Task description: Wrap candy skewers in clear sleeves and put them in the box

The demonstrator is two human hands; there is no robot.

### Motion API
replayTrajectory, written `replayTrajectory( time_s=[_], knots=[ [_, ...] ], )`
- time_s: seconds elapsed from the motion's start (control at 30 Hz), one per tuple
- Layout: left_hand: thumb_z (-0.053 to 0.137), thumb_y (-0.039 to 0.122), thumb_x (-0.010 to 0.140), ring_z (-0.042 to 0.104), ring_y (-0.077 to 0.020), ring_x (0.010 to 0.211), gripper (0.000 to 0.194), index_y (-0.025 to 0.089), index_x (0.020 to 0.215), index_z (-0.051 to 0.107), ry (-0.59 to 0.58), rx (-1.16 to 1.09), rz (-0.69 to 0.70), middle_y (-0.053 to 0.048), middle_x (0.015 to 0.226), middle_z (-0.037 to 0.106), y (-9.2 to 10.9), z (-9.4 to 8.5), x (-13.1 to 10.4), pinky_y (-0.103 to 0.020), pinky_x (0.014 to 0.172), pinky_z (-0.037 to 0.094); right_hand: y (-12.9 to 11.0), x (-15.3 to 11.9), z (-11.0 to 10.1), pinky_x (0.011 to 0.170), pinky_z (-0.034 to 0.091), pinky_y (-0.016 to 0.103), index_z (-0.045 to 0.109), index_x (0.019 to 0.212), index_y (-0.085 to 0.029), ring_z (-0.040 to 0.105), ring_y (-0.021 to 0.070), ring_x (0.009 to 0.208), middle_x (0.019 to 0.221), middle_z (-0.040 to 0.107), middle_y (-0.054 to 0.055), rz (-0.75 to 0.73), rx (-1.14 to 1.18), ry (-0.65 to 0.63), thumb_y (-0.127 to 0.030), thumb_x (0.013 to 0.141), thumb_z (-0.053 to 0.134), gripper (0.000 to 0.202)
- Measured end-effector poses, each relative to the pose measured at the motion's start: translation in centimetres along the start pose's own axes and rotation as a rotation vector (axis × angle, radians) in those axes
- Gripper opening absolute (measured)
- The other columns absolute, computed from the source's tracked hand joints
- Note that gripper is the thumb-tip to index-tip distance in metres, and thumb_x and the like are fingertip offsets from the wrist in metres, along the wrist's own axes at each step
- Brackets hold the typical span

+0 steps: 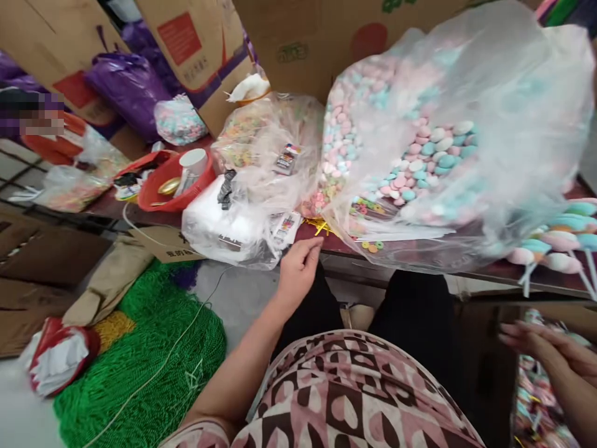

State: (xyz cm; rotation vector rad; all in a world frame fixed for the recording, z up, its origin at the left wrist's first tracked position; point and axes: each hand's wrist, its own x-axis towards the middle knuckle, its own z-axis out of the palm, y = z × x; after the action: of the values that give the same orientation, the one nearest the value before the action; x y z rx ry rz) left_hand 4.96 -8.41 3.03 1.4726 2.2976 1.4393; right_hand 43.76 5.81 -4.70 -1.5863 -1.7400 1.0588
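Observation:
My left hand [298, 270] is at the table's front edge, its fingers curled together in a pinch. Whatever they hold, if anything, cannot be made out. Just beyond the fingertips lie gold twist ties [319, 225]. At the far right my right hand [553, 354] is over a box of colourful wrapped pieces [536, 398], fingers stretched out and slightly blurred, with nothing visible in them. In front of me sits a big clear plastic bag of pink, white and blue candy-like pieces [433, 152]. Small coloured rings [372, 246] lie by its lower edge.
Pastel pieces on white sticks [555, 249] lie at the table's right end. Left are a white bundle in plastic [219, 218] and a red basket [175, 183] with a white cup. Green stringy material [158, 348] covers the floor. Another person [56, 140] is at far left.

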Motion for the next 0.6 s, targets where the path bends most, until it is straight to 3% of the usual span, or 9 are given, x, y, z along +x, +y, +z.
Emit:
replayTrajectory(
  time_s=[0.1,0.23,0.4,0.6],
  knots=[
    [0.049,0.022,0.092,0.065,-0.0184,0.098,0.023,0.018,0.104,0.069,0.067,0.281,-0.078,-0.007,0.101,0.072,-3.4,-2.6,1.6,-0.032,0.09,0.05,-4.8,-1.5,3.2,0.089,0.058,0.042,0.07,0.094,-0.027,0.073,0.0296,0.088,0.09,0.077,0.009,-0.058,-0.02,-0.163,-0.054,0.073,0.06,0.036],
    [0.048,0.027,0.093,0.06,-0.0248,0.103,0.028,0.017,0.108,0.069,-0.031,0.642,-0.161,-0.011,0.107,0.069,-6.7,-3.7,4.5,-0.036,0.091,0.046,-8.4,-1.9,6.2,0.084,0.06,0.035,0.072,0.096,-0.022,0.075,0.0255,0.081,0.087,0.078,0.008,-0.246,-0.017,-0.301,-0.052,0.077,0.059,0.038],
    [0.055,0.04,0.089,0.058,-0.0296,0.101,0.033,0.013,0.101,0.07,-0.138,0.841,-0.234,-0.016,0.105,0.067,-8.0,-3.0,7.3,-0.038,0.087,0.041,-9.5,-2.4,8.0,0.08,0.061,0.034,0.072,0.097,-0.02,0.075,0.0233,0.076,0.085,0.078,0.008,-0.417,-0.011,-0.356,-0.049,0.082,0.058,0.036],
    [0.049,0.026,0.093,0.061,-0.0254,0.091,0.023,0.012,0.098,0.066,-0.144,0.827,-0.215,-0.016,0.099,0.069,-8.6,-3.0,8.4,-0.035,0.079,0.038,-8.5,-3.1,8.8,0.079,0.062,0.034,0.072,0.097,-0.024,0.075,0.0226,0.074,0.085,0.078,0.005,-0.414,0.032,-0.346,-0.05,0.083,0.059,0.032]
  ],
)
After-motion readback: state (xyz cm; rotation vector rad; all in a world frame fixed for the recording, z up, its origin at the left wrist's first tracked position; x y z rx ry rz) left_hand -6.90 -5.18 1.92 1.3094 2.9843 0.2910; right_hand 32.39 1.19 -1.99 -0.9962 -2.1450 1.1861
